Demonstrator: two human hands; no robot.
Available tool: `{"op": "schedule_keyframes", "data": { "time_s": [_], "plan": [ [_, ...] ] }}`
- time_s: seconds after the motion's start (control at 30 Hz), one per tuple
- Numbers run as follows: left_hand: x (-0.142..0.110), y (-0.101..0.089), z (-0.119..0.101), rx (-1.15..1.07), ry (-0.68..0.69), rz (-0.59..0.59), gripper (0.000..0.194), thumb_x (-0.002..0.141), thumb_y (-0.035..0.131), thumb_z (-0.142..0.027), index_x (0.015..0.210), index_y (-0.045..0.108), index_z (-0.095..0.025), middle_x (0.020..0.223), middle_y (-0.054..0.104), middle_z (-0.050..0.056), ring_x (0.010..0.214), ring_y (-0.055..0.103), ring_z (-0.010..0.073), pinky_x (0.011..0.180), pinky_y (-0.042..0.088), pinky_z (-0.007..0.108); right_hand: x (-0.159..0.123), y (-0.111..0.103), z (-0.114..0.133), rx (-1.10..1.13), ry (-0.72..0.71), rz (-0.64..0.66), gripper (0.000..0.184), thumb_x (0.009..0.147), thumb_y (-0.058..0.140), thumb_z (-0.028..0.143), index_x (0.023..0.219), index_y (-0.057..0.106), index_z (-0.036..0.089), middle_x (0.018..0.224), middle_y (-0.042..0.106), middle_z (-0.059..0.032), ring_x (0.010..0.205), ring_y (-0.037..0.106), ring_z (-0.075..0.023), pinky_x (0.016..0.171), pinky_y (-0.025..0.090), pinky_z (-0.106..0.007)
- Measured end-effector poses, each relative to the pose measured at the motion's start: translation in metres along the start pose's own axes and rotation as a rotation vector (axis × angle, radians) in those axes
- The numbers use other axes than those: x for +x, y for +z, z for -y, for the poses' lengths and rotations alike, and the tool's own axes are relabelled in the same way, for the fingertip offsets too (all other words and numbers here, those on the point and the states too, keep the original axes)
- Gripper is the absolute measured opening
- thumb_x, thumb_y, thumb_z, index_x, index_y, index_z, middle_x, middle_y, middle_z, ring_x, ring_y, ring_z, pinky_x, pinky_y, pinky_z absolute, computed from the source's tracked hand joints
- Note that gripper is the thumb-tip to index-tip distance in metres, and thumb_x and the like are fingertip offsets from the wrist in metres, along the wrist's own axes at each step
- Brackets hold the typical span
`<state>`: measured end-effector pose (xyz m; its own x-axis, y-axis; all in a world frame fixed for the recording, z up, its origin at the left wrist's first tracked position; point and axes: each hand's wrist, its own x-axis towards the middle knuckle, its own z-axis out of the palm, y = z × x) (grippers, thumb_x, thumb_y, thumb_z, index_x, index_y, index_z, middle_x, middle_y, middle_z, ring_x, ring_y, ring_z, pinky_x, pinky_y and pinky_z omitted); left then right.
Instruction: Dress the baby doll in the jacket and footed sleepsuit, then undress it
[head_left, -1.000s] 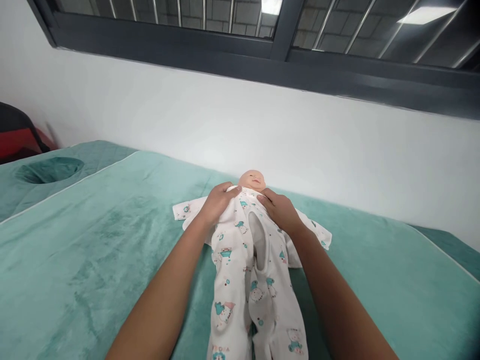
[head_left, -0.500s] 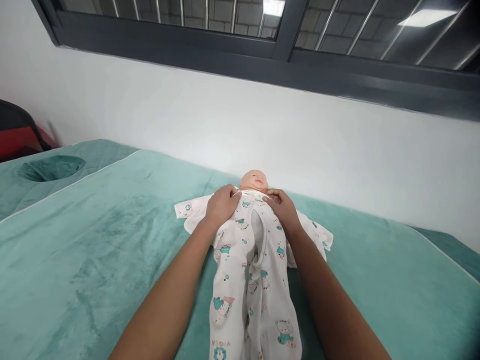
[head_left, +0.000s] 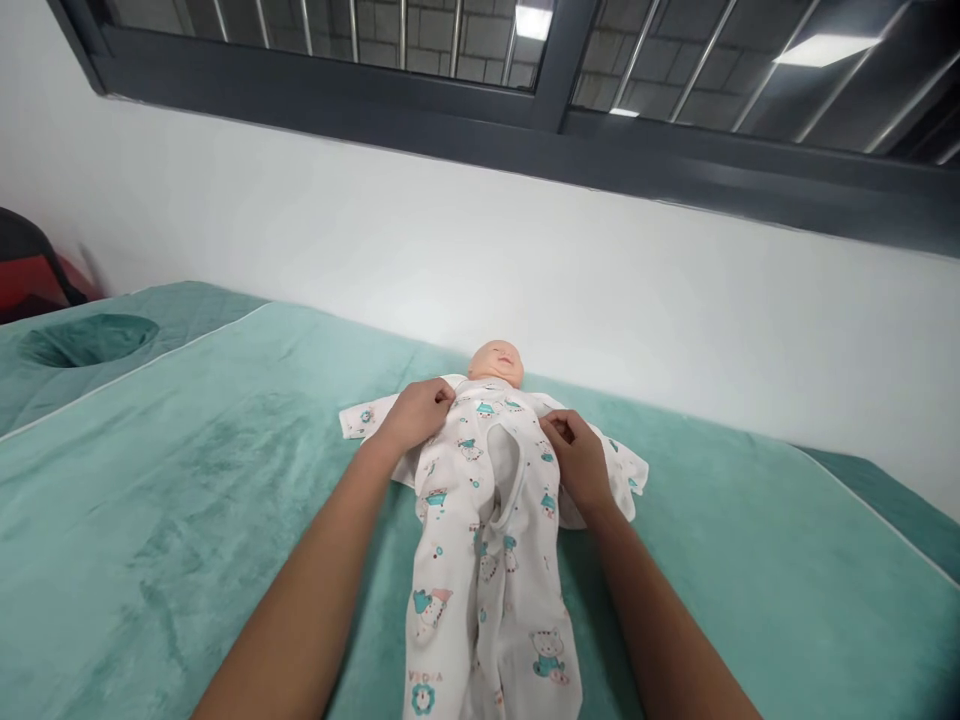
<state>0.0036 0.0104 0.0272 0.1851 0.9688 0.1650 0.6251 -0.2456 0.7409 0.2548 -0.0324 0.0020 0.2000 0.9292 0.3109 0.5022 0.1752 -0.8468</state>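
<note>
A baby doll (head_left: 496,360) lies on its back on the teal bed cover (head_left: 187,480), head toward the wall. It wears a white sleepsuit (head_left: 487,540) printed with teal animals, its front gaping open at the belly. My left hand (head_left: 414,413) rests on the doll's shoulder on the left, fingers curled over the cloth. My right hand (head_left: 576,455) pinches the sleepsuit fabric by the chest on the right. Both forearms reach in from the bottom edge.
A white wall (head_left: 600,270) runs right behind the doll's head, under a dark-framed window (head_left: 555,100). A second teal bed with a face hole (head_left: 82,340) stands at the left, and something red and black (head_left: 30,280) sits at the far left edge.
Both hands slid from the doll's neck outward and down toward the shoulders and chest. The right hand closed into a pinch on the cloth. The view tilted slightly.
</note>
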Motion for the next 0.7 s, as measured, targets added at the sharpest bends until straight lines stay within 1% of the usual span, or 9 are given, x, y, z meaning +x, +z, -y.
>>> {"op": "schedule_keyframes", "data": {
  "time_s": [0.07,0.17,0.23,0.33,0.4,0.5,0.6,0.7],
  "plan": [
    [-0.008,-0.007,0.003,-0.034,-0.005,0.071,0.016,0.074,0.046,-0.017,0.075,0.062,-0.021,0.079,0.069,0.002,0.07,0.059,0.0172,0.063,0.04,0.026,-0.005,-0.01,-0.004,0.007,0.101,0.124,0.022,0.079,0.06,0.043,0.079,0.061,0.021,0.072,0.062,-0.0006,0.067,0.052,-0.0168,0.062,0.04,-0.03],
    [-0.021,-0.014,0.007,-0.123,-0.056,0.229,0.012,0.066,0.051,-0.016,0.068,0.061,-0.02,0.073,0.068,0.001,0.066,0.058,0.0173,0.057,0.039,0.025,-0.007,-0.02,-0.012,0.136,0.209,0.331,0.024,0.078,0.061,0.044,0.081,0.06,0.02,0.066,0.06,0.0017,0.059,0.05,-0.0145,0.056,0.037,-0.028],
    [-0.029,-0.015,0.008,-0.164,-0.08,0.306,0.008,0.064,0.053,-0.018,0.064,0.061,-0.019,0.07,0.067,0.002,0.065,0.058,0.018,0.056,0.04,0.025,-0.008,-0.024,-0.016,0.211,0.233,0.426,0.023,0.076,0.063,0.042,0.083,0.061,0.02,0.068,0.062,0.0018,0.061,0.053,-0.0147,0.058,0.04,-0.029],
    [-0.036,-0.012,0.009,-0.228,-0.092,0.323,0.013,0.064,0.053,-0.019,0.069,0.065,-0.018,0.074,0.069,0.003,0.07,0.06,0.0197,0.059,0.043,0.026,-0.009,-0.026,-0.017,0.296,0.236,0.521,0.023,0.073,0.068,0.038,0.086,0.064,0.02,0.078,0.067,0.0,0.073,0.058,-0.0172,0.068,0.045,-0.032],
    [-0.038,-0.01,0.008,-0.316,-0.127,0.314,0.016,0.063,0.054,-0.02,0.073,0.066,-0.019,0.076,0.07,0.003,0.072,0.061,0.0206,0.06,0.045,0.027,-0.01,-0.026,-0.017,0.356,0.265,0.53,0.026,0.071,0.07,0.039,0.087,0.065,0.02,0.081,0.068,-0.0011,0.076,0.06,-0.0181,0.07,0.047,-0.032],
    [-0.039,-0.008,0.006,-0.402,-0.182,0.273,0.014,0.062,0.056,-0.021,0.073,0.066,-0.019,0.075,0.069,0.003,0.073,0.061,0.021,0.061,0.046,0.028,-0.011,-0.024,-0.016,0.445,0.322,0.5,0.029,0.068,0.074,0.04,0.086,0.065,0.02,0.082,0.069,-0.0023,0.074,0.061,-0.0179,0.067,0.047,-0.031],
    [-0.041,-0.007,0.002,-0.437,-0.201,0.25,0.016,0.064,0.058,-0.023,0.077,0.065,-0.018,0.078,0.069,0.003,0.077,0.061,0.0205,0.064,0.048,0.028,-0.012,-0.02,-0.016,0.55,0.344,0.487,0.027,0.065,0.077,0.034,0.085,0.064,0.02,0.083,0.069,-0.0017,0.073,0.061,-0.0172,0.067,0.047,-0.031],
    [-0.044,-0.001,0.0,-0.501,-0.213,0.216,0.02,0.067,0.06,-0.026,0.084,0.063,-0.017,0.079,0.068,0.003,0.078,0.061,0.0191,0.067,0.05,0.028,-0.013,-0.013,-0.015,0.629,0.327,0.42,0.023,0.066,0.076,0.028,0.085,0.064,0.021,0.081,0.068,-0.0006,0.071,0.06,-0.0166,0.066,0.047,-0.031]
  ]
}}
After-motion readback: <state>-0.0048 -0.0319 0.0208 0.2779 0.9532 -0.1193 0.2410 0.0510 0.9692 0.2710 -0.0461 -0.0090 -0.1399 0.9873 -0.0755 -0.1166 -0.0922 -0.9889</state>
